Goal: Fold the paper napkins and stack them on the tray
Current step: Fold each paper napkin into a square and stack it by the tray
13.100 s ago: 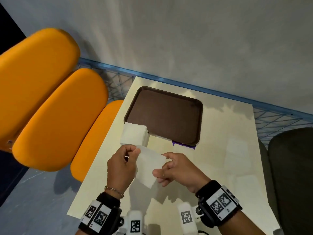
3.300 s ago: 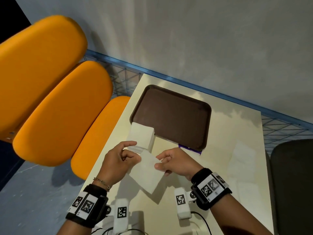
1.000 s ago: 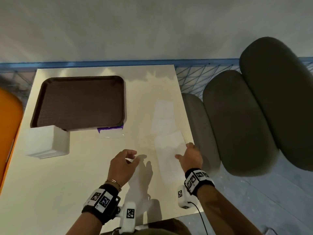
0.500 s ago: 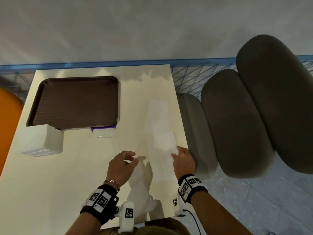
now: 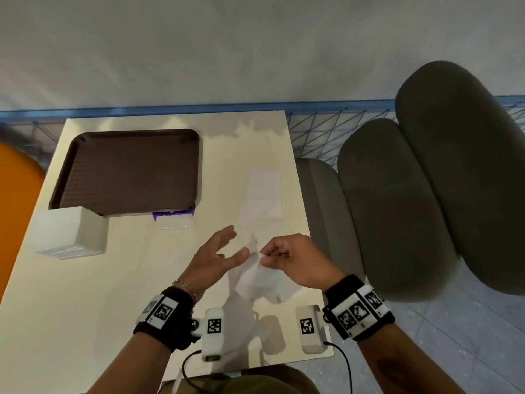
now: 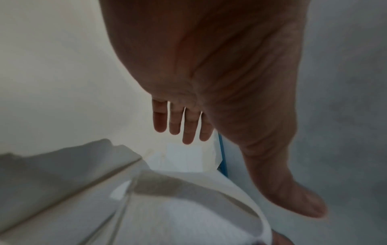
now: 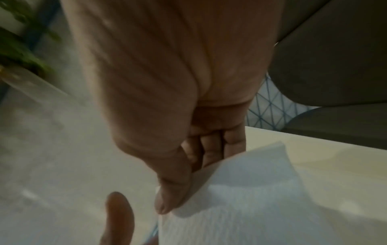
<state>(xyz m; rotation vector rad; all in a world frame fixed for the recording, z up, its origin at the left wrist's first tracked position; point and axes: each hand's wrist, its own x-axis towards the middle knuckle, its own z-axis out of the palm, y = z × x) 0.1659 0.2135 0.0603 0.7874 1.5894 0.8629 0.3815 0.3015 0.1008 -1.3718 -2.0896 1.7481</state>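
Head view. Brown tray sits on the far left part of the cream table, nothing on it. Stack of white napkins stands at the tray's near left corner, touching its rim. A purple-edged clear wrapper lies just beside the tray's near right corner. To the right of the tray, near the table's right edge, a flat napkin lies on the table. Nearer than the tray and to its right, the right hand pinches one loose napkin between thumb and curled fingers; the sheet hangs crumpled above the table. Left hand is spread, fingers straight, thumb just beside the held sheet; contact cannot be told. Grey chair stands right of the table, orange chair left of the tray.

Left wrist view. Left hand fingers extended and apart, gripping nothing. The loose napkin curves below the palm. The flat napkin lies beyond it.

Right wrist view. Right hand thumb pressed on the napkin edge, fingers curled behind it. Left thumb tip shows at lower left.
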